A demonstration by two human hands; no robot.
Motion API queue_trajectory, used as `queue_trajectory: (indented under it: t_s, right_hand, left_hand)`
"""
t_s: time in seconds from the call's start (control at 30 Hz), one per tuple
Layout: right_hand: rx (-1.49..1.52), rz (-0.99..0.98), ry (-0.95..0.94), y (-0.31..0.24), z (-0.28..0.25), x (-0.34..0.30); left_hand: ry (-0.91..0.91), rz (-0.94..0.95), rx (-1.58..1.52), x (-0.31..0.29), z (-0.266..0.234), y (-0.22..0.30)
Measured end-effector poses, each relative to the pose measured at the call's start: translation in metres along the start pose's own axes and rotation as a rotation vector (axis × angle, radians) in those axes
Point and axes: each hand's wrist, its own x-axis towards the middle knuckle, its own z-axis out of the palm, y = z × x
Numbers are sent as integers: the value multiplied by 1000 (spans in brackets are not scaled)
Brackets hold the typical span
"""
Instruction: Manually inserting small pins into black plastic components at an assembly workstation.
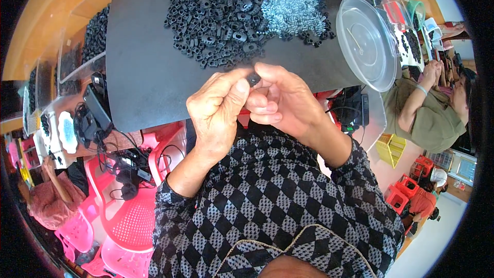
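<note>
Between my two hands, near the front edge of the dark table (149,62), is a small black plastic cord lock (253,79). My left hand (216,108) is closed, pinching it between thumb and index finger. From the other side my right hand (288,98) closes on the same piece, its other fingers curled beneath. Just beyond the hands spreads a large heap of loose black cord lock parts (216,20), many with oval holes. Small silvery metal springs (293,13) lie piled on the heap's right side.
A clear round plastic lid (363,41) with a rubber band on it lies at the table's right edge. Clear bins of black parts (95,33) stand left. Pink plastic chairs (128,216) and cables are below left. Co-workers sit on both sides, one in a green top (427,113).
</note>
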Motion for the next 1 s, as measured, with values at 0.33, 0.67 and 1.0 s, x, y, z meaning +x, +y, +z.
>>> queue_trajectory:
  t_s: [0.33, 0.67, 1.0]
  right_hand:
    - [-11, 29, 68, -2, 4, 1]
    - [-367, -95, 156, -30, 24, -29]
    - [-1206, -950, 339, -172, 37, -67]
  left_hand:
    - [21, -57, -38, 2, 1, -1]
    - [8, 60, 29, 8, -3, 4]
    - [33, 411, 626, 47, -24, -6]
